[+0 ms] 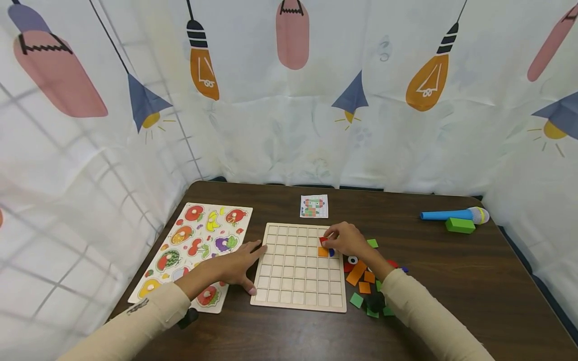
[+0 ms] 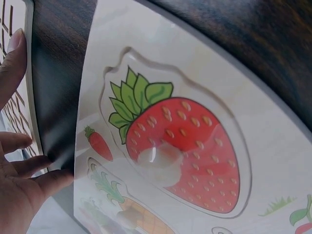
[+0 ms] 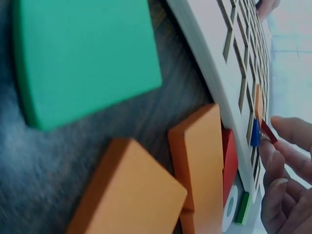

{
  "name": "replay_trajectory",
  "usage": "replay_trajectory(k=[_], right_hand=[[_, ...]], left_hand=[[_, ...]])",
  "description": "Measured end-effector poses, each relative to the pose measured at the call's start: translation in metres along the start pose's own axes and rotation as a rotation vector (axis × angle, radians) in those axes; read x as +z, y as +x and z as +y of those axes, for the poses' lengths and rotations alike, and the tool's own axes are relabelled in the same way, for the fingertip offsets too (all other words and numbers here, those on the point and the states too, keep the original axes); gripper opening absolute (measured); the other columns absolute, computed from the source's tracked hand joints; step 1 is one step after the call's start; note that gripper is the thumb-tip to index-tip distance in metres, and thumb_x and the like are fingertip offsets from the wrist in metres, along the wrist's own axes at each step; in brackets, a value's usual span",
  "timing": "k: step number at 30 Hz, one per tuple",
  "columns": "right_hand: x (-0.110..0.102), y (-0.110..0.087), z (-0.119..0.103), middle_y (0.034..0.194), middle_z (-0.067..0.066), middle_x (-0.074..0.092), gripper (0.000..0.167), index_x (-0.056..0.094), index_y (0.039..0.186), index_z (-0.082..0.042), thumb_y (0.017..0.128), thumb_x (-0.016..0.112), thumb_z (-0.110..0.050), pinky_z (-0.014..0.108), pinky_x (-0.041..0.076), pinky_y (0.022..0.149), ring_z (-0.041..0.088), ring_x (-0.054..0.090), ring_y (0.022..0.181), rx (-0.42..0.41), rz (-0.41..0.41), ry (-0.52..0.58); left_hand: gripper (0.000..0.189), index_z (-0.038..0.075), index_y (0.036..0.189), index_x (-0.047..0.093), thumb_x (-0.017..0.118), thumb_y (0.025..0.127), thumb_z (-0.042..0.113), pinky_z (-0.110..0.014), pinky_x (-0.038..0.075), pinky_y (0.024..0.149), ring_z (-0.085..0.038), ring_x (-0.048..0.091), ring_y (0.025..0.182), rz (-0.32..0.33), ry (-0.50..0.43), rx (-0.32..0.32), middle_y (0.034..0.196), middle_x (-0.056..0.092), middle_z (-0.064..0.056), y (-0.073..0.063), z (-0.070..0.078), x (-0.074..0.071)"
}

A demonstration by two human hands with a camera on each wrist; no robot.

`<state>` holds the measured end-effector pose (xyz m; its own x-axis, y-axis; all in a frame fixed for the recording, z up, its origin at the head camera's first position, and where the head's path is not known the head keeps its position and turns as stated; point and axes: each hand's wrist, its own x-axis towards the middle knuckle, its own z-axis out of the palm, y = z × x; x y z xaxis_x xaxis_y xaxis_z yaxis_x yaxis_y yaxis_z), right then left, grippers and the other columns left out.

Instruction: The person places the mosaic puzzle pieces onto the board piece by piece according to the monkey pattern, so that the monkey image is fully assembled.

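A pale wooden grid board (image 1: pixel 293 281) lies in the middle of the brown table. My left hand (image 1: pixel 238 264) rests along its left edge, thumb near the lower corner and fingers spread. Over the board's upper right, my right hand (image 1: pixel 346 239) pinches a small red piece (image 1: pixel 323 241) between thumb and fingers. Just below it, an orange square (image 1: pixel 322 251) and a blue piece (image 1: pixel 331 252) sit in the grid cells. In the right wrist view the red piece (image 3: pixel 268 131) is tilted beside the blue piece (image 3: pixel 255 132).
Loose orange, green and red pieces (image 1: pixel 356 273) lie right of the board, partly under my right forearm. A fruit puzzle board (image 1: pixel 180 260) lies at left. A printed pattern card (image 1: pixel 313 206) is behind the grid. A blue toy microphone (image 1: pixel 444 215) and green block (image 1: pixel 460 225) sit far right.
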<state>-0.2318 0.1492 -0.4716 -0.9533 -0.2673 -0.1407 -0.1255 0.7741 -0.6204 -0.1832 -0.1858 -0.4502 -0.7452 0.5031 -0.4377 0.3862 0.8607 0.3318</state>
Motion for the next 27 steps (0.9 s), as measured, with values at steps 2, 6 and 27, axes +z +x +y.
replay_trajectory(k=[2, 6, 27], right_hand=[[-0.0018, -0.0006, 0.0006, 0.087, -0.001, 0.071, 0.021, 0.077, 0.105, -0.013, 0.088, 0.079, -0.026, 0.028, 0.049, 0.064, 0.014, 0.060, 0.074, 0.000, -0.008, -0.005], [-0.0061, -0.0023, 0.0013, 0.085, -0.002, 0.071, 0.020, 0.078, 0.105, -0.013, 0.088, 0.077, -0.022, 0.028, 0.048, 0.063, 0.014, 0.058, 0.072, 0.001, -0.019, -0.020], [-0.0036, 0.0022, 0.0034, 0.083, -0.006, 0.072, 0.008, 0.079, 0.090, -0.017, 0.089, 0.077, -0.025, 0.030, 0.043, 0.064, 0.014, 0.056, 0.073, -0.014, -0.031, -0.066]], left_hand=[[0.114, 0.011, 0.160, 0.024, 0.086, 0.073, 0.049, -0.057, 0.035, 0.115, -0.040, 0.017, 0.153, -0.002, 0.005, 0.002, 0.166, 0.015, -0.018, 0.0008, -0.0005, 0.0002], [0.114, 0.011, 0.160, 0.023, 0.086, 0.073, 0.050, -0.056, 0.035, 0.115, -0.040, 0.017, 0.154, -0.005, 0.012, 0.006, 0.167, 0.015, -0.018, 0.0010, -0.0008, -0.0002], [0.112, 0.010, 0.159, 0.025, 0.087, 0.074, 0.045, -0.056, 0.034, 0.115, -0.040, 0.017, 0.153, 0.003, -0.007, 0.010, 0.166, 0.016, -0.019, -0.0025, 0.0022, -0.0026]])
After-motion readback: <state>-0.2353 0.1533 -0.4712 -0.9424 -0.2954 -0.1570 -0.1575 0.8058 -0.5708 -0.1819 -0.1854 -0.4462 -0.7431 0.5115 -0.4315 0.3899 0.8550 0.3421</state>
